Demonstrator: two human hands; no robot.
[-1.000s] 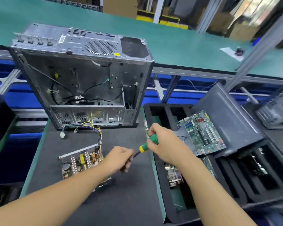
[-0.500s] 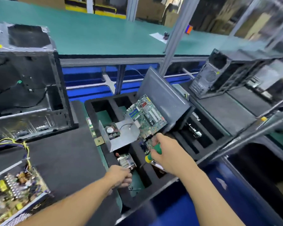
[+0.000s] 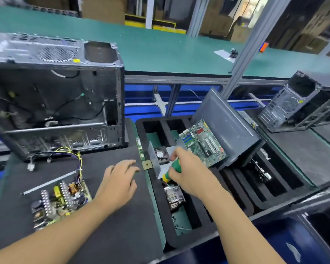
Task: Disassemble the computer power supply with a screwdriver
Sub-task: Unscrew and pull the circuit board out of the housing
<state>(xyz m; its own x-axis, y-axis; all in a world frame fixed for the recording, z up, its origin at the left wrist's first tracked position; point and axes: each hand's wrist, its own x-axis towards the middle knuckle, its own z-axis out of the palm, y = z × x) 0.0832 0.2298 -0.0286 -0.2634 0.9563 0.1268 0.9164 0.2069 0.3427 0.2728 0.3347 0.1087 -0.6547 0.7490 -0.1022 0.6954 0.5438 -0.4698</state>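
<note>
The left hand (image 3: 118,182) lies flat, palm down, over the dark mat (image 3: 112,231). Its fingers are stretched out and a little apart, and it holds nothing that I can see. The fingertips point toward a small square chip (image 3: 147,165) at the edge of the mat and are near it; I cannot tell if they touch it.

The right hand (image 3: 189,173) is closed around the green and yellow handle of the screwdriver (image 3: 174,168). It is above the black foam tray (image 3: 179,242), just beside a bent metal plate with a fan (image 3: 161,154). The tip of the screwdriver is hidden.

The power supply board (image 3: 59,201) lies bare on the mat, left of the left hand and apart from it. A thin metal strip (image 3: 48,182) lies along its far side. Yellow and purple wires (image 3: 78,159) go from the board toward the open case (image 3: 55,96), which stands at the back of the mat.

In the tray, a motherboard (image 3: 202,143) leans tilted against a grey panel (image 3: 229,128). A heat sink (image 3: 173,195) sits in the compartment under the right hand. A second case (image 3: 301,103) stands at the far right.
</note>
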